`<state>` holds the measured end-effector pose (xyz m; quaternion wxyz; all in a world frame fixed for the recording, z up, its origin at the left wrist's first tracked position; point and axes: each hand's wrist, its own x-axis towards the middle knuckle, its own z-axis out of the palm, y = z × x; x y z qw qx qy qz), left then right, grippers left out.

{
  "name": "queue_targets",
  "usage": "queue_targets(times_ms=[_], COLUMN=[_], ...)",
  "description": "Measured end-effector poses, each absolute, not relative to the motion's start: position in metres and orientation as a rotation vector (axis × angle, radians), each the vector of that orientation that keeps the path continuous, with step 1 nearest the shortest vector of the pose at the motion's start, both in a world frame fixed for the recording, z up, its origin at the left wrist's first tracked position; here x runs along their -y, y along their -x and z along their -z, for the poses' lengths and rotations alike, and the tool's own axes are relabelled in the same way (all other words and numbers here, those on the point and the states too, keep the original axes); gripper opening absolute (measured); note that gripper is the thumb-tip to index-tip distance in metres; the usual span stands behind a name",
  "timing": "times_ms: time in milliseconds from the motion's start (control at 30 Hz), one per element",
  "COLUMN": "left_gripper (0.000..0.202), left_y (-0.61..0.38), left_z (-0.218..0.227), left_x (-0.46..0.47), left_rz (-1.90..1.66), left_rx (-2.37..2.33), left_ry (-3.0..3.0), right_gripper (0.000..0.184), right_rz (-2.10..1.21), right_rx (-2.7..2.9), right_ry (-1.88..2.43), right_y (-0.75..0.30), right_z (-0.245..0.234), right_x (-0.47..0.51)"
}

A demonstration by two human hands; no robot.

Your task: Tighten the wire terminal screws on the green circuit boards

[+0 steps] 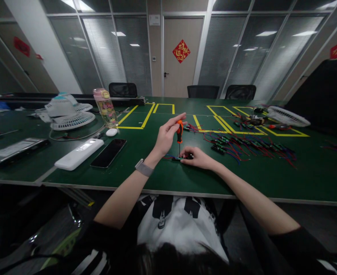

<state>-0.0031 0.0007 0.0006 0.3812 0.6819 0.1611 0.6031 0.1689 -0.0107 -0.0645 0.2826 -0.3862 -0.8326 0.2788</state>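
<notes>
A screwdriver (180, 132) with an orange and black handle stands nearly upright in front of me. My left hand (167, 133), with a watch at its wrist, is closed on the handle, fingers reaching past the top. The shaft points down to a small green circuit board (177, 158) with thin wires trailing left. My right hand (195, 157) rests on the table and pinches the board's right end. Its fingers hide part of the board, and the screwdriver's exact contact point is too small to make out.
Several wired circuit boards (243, 143) lie in a heap to the right. On the left are a black phone (109, 153), a white oblong device (79, 154), a bottle (106, 109) and a white fan (71, 119). Yellow tape (131, 128) marks the green table.
</notes>
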Motion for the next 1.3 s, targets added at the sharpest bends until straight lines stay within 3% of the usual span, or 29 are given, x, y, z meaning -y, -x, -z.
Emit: queue_targets(times_ms=[300, 533, 767, 933, 1167, 1300], left_gripper=[0.023, 0.030, 0.019, 0.031, 0.022, 0.029], left_y=[0.0040, 0.0034, 0.0033, 0.0013, 0.0043, 0.0034], left_z=[-0.0040, -0.0007, -0.0035, -0.0022, -0.0020, -0.0030], left_x=[0.0047, 0.0002, 0.0079, 0.0060, 0.0052, 0.0046], left_rz=[-1.740, -1.580, -1.890, -1.624, -1.864, -1.687], left_rx=[-0.638, -0.466, -0.806, -0.573, -0.827, -0.618], left_ry=[-1.845, -1.753, -1.968, -1.869, -1.959, -1.876], right_gripper=[0.014, 0.014, 0.015, 0.016, 0.014, 0.015], right_rz=[-0.744, -0.730, -0.733, -0.729, -0.720, -0.716], right_rx=[2.231, 2.231, 2.227, 2.235, 2.244, 2.246], right_ry=[1.041, 1.046, 1.025, 1.028, 1.027, 1.035], right_y=[-0.1689, -0.1692, -0.1687, -0.1689, -0.1695, -0.1699], right_z=[0.0636, 0.0637, 0.0634, 0.0632, 0.0632, 0.0641], right_x=[0.0119, 0.0115, 0.0125, 0.0123, 0.0118, 0.0110])
